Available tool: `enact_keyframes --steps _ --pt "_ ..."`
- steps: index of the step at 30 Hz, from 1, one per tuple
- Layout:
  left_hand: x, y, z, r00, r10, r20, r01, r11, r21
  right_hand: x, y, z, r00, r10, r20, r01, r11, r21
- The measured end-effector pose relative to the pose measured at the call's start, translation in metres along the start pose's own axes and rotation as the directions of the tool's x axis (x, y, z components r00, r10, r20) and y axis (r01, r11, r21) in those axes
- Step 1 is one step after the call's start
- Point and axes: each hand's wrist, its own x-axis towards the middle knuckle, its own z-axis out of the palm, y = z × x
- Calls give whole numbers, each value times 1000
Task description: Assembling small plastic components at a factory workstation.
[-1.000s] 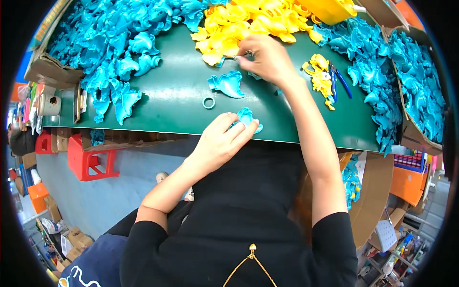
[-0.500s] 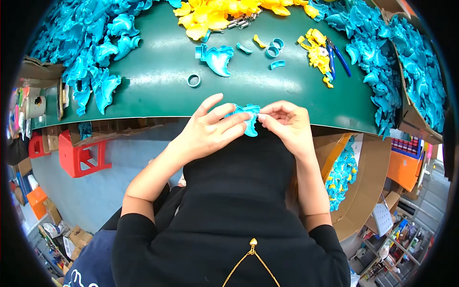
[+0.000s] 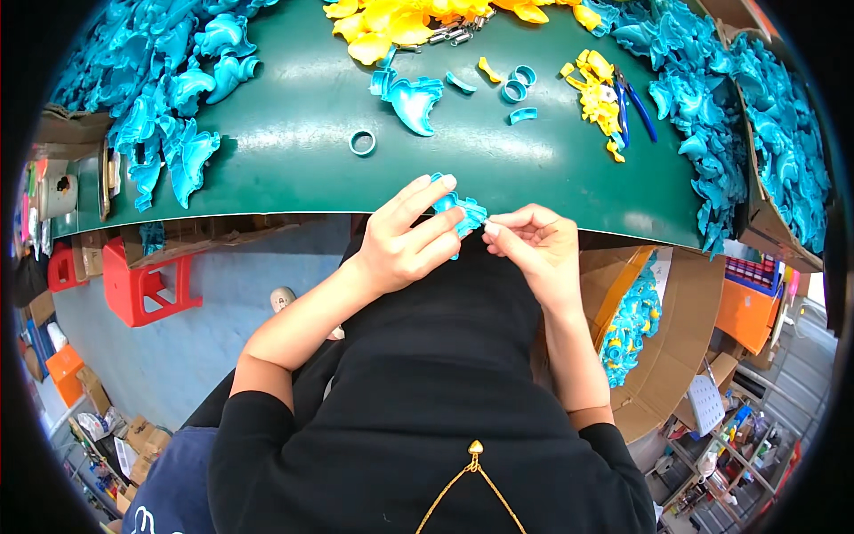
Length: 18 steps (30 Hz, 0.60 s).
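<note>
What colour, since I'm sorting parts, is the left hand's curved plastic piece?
Turquoise: the curved plastic piece in the left hand, head view.

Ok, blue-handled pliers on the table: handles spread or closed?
Spread: on the pliers, the handles diverge, green tabletop showing between. Jaws too small to tell.

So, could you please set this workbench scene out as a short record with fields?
Left hand: holds a turquoise molded piece at the near edge of the green table
Right hand: thumb and fingertip pinched close to that piece's right side; anything between them is too small to tell
Mid-table: another turquoise piece, with a turquoise ring toward its lower left
Far side: yellow heap, small metal pieces beside it
Right side: blue-handled pliers beside yellow scraps
</note>
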Motion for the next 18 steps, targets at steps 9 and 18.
enact_keyframes --steps 9,18 --pt "-6 -15 7 995 84 -45 -86 995 -52 5 -13 2 994 113 4 -112 989 -98" --pt "16 -5 -18 979 2 202 12 997 -70 11 -41 -8 996 83 14 -75 950 -302"
